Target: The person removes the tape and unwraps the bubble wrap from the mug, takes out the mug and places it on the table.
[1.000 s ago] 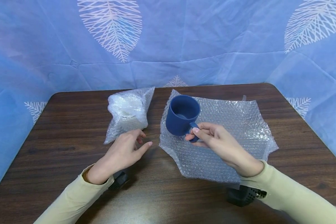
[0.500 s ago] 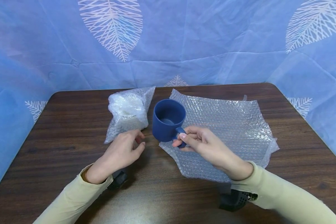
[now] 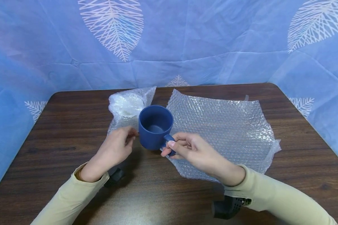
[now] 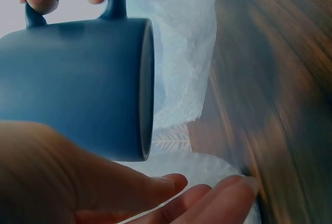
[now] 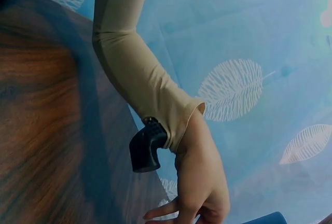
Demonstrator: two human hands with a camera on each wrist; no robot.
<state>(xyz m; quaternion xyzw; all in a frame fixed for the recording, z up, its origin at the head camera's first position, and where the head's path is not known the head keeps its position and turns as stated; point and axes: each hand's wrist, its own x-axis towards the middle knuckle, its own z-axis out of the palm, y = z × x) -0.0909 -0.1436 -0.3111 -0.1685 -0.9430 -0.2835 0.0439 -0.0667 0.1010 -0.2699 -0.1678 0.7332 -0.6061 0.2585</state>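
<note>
My right hand point(image 3: 198, 151) grips the handle of a blue mug point(image 3: 152, 137) and holds it upright in the air, opening up. The mug covers part of a bubble-wrapped bundle point(image 3: 125, 104) whose white contents I cannot make out. Beside the mug on the left is my left hand point(image 3: 114, 147), its fingers loosely bent and holding nothing. In the left wrist view the mug point(image 4: 78, 79) hangs just beyond that hand's thumb, and its flat base shows above the table. A sheet of bubble wrap point(image 3: 219, 125) lies spread out to the right.
The dark wooden table point(image 3: 59, 134) reaches back to a blue cloth backdrop point(image 3: 214, 37) with white leaf prints. Black wrist cameras hang below both sleeves; the right one point(image 3: 225, 207) is nearest the table's front.
My right hand has carried the mug leftward and slightly nearer, off from above the bubble wrap sheet to in front of the wrapped bundle. My left hand has drawn a little left, its fingers more bent.
</note>
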